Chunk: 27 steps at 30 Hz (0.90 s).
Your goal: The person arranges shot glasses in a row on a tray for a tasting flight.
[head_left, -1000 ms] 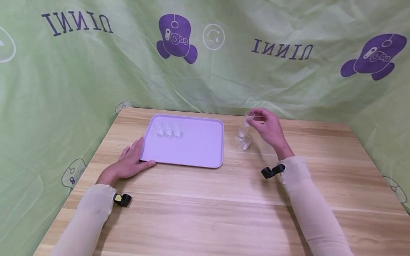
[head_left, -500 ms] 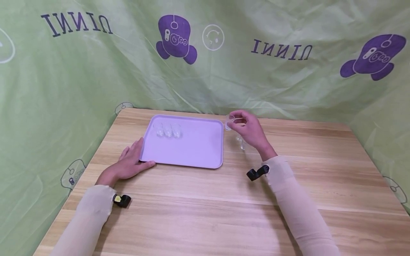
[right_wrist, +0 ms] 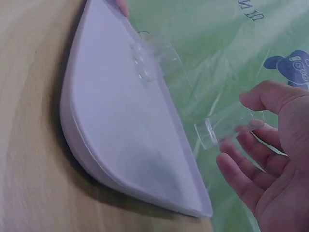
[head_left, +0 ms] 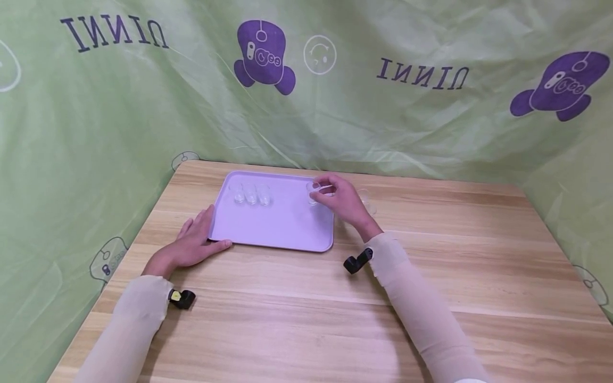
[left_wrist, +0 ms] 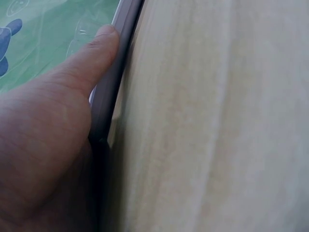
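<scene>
A clear shot glass (head_left: 313,197) is pinched between the thumb and fingers of my right hand (head_left: 346,202), over the right part of the purple tray (head_left: 278,223). The right wrist view shows that glass (right_wrist: 212,129) apart from the tray surface, tilted in that view. Three more clear glasses (head_left: 250,194) stand in a row at the tray's back left. At the tray's front left corner rests my left hand (head_left: 193,244), fingers straight along the side. In the left wrist view its thumb lies on the tray rim (left_wrist: 118,63).
Right of the tray, partly hidden behind my right hand, clear glasses (head_left: 367,202) stand on the wooden table (head_left: 287,319). A green printed cloth (head_left: 335,122) hangs behind the table and at its sides.
My right hand has carried the glass leftward, from beside the other glasses on the table to above the tray's right side. My left hand and the tray have stayed put.
</scene>
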Available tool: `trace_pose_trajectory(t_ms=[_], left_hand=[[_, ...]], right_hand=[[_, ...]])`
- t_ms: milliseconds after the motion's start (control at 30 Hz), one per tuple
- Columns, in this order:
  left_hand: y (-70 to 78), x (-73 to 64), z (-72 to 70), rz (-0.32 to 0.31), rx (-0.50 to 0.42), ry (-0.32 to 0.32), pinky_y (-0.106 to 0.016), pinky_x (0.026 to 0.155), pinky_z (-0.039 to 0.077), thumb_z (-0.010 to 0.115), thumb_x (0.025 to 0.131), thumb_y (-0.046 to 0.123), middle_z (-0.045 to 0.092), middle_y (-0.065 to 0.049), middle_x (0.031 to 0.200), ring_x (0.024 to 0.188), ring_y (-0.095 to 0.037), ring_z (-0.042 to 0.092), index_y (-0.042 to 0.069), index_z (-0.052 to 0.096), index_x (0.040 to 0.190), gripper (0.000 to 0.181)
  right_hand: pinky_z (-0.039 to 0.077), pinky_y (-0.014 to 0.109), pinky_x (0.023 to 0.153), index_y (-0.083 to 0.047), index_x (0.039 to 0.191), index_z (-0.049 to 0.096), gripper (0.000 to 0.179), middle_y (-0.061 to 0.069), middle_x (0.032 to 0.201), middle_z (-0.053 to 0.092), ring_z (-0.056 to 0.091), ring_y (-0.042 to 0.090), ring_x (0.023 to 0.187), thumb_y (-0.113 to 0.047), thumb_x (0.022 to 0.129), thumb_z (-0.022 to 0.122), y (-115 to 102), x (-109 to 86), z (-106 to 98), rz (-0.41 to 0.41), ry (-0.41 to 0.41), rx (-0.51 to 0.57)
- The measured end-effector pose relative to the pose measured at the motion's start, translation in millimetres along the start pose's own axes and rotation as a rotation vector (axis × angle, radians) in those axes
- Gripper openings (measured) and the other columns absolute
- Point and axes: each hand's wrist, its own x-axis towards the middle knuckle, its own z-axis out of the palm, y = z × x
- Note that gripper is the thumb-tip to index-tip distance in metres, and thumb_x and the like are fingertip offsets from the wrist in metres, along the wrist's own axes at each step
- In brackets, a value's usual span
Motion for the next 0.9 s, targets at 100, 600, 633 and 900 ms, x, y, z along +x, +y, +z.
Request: trace_pose_trajectory(t_ms=[100, 600, 633, 900], left_hand=[[-0.1, 0.2, 0.2, 0.0, 0.0, 0.001, -0.058, 0.12, -0.01, 0.057, 0.102, 0.056, -0.01, -0.026, 0.168, 0.154, -0.042, -0.01, -0.005, -0.013, 0.159, 0.11], [-7.3, 0.8, 6.0, 0.029, -0.032, 0.033, -0.054, 0.12, -0.012, 0.058, 0.1, 0.058, -0.008, -0.026, 0.168, 0.154, -0.041, -0.01, -0.004, -0.013, 0.16, 0.112], [-7.8, 0.7, 6.5, 0.028, -0.028, 0.038, -0.053, 0.121, -0.012, 0.057, 0.1, 0.06, -0.008, -0.025, 0.169, 0.155, -0.04, -0.01, -0.003, -0.013, 0.16, 0.112], [-5.9, -0.2, 3.7, 0.035, -0.033, 0.041, -0.055, 0.12, -0.012, 0.058, 0.1, 0.058, -0.008, -0.027, 0.168, 0.154, -0.042, -0.009, -0.005, -0.012, 0.16, 0.111]], right_hand=[[0.058, 0.037, 0.088, -0.002, 0.123, 0.067, 0.034, 0.009, 0.118, 0.069, 0.068, 0.027, 0.107, -0.012, 0.093, 0.079, 2, 2.5, 11, 0.021, -0.014, 0.017], [0.06, 0.035, 0.079, -0.001, 0.125, 0.067, 0.036, 0.011, 0.118, 0.07, 0.07, 0.029, 0.104, -0.007, 0.092, 0.08, 4, 13.0, 47, -0.006, -0.078, 0.06], [0.06, 0.035, 0.078, -0.001, 0.125, 0.067, 0.036, 0.01, 0.118, 0.07, 0.07, 0.028, 0.104, -0.007, 0.092, 0.079, 5, 13.4, 48, -0.004, -0.08, 0.061], [0.06, 0.033, 0.079, 0.0, 0.128, 0.065, 0.038, 0.011, 0.123, 0.068, 0.07, 0.025, 0.106, -0.008, 0.093, 0.078, -1, 18.2, 56, 0.022, -0.085, 0.049]])
